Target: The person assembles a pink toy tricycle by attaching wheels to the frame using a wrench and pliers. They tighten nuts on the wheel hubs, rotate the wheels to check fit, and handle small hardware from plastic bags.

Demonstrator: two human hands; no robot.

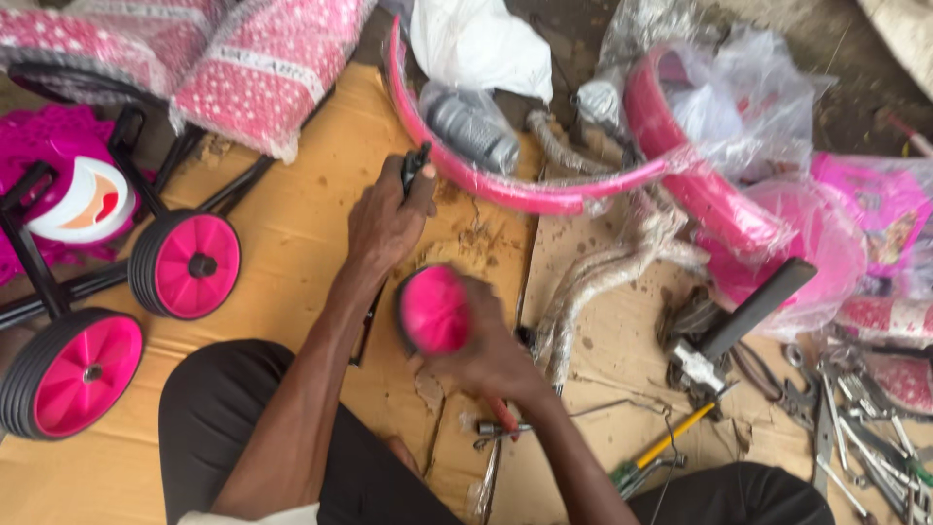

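While left hand (pixel 389 219) grips black bar (pixel 416 165) pointing up-right, small pink wheel (pixel 433 309) under right hand (pixel 491 355)

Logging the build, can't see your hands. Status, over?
Left hand gripping black bracket. Right hand holding small pink wheel, blurred. Pink rim and wrapped parts crowd the cardboard.

Small pink wheel and black bracket

The pink wheel (pixel 433 309), black-rimmed, stood on edge mid-scene above the cardboard; the black bracket (pixel 416 165) rose upright just beyond it.
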